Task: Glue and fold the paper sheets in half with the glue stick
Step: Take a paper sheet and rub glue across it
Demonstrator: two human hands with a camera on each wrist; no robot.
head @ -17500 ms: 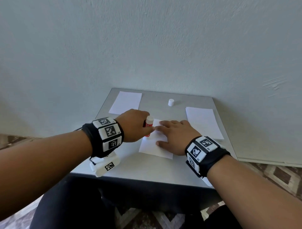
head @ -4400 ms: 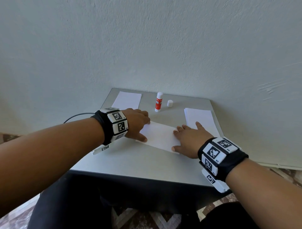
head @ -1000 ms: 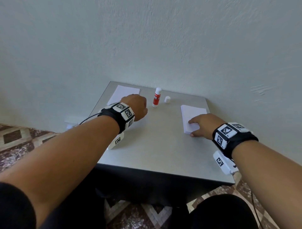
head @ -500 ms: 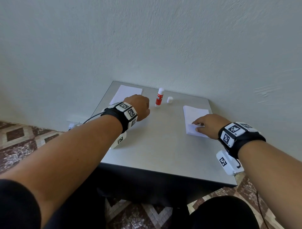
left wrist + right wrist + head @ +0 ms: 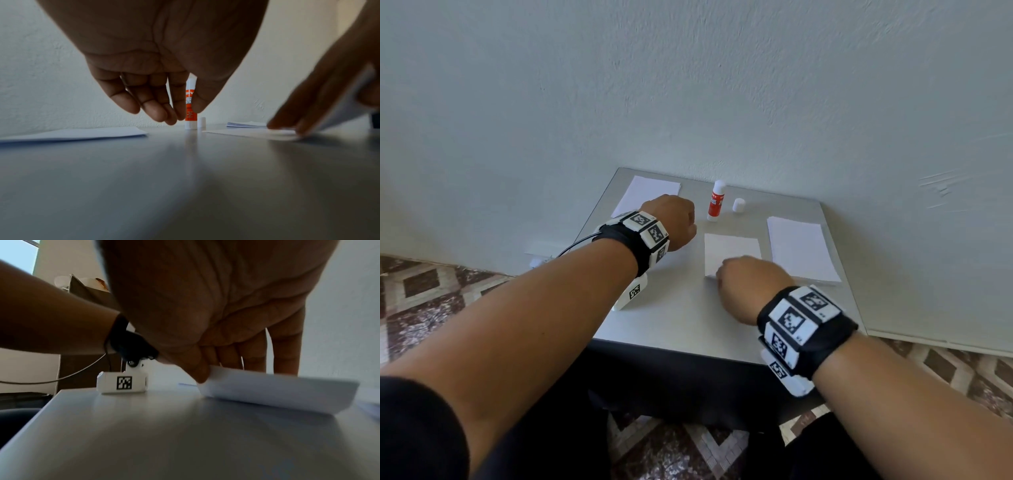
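paper sheet [image 5: 731, 251]: flat white rectangle mid-surface, near corner pinched by right hand [image 5: 748, 286]
glue stick [image 5: 715, 205]: red-and-white tube, upright at the back, small white cap [image 5: 738, 206] beside it
left hand [image 5: 671, 224]: loosely curled, holding nothing
surface [image 5: 681, 318]: smooth grey, slightly glossy
room: pale textured wall, patterned floor tiles

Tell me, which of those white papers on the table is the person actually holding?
The single sheet in the middle, in front of the glue stick: the right hand pinches its near corner. The stack at right and the paper at far left lie untouched.
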